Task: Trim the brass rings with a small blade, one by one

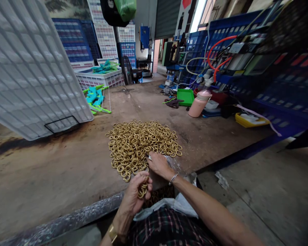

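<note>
A heap of brass-coloured rings point(141, 140) lies spread on the brown worktable point(74, 171). Near the table's front edge, my left hand point(138, 191) is closed around several of these rings point(143, 189). My right hand point(159, 164) reaches into the near right side of the heap with its fingertips among the rings; whether they grip any is hidden. Below the edge, between my hands and lap, a pale sack point(166, 204) hangs with its mouth open, and dark ring-like shapes show inside it.
On the left a large white ribbed panel point(38, 68) stands on the table, beside turquoise and green plastic pieces point(96, 97). To the right are a pink bottle point(199, 103), a green tray point(185, 97) and a yellow tray point(250, 119). Stacked crates point(72, 39) stand behind.
</note>
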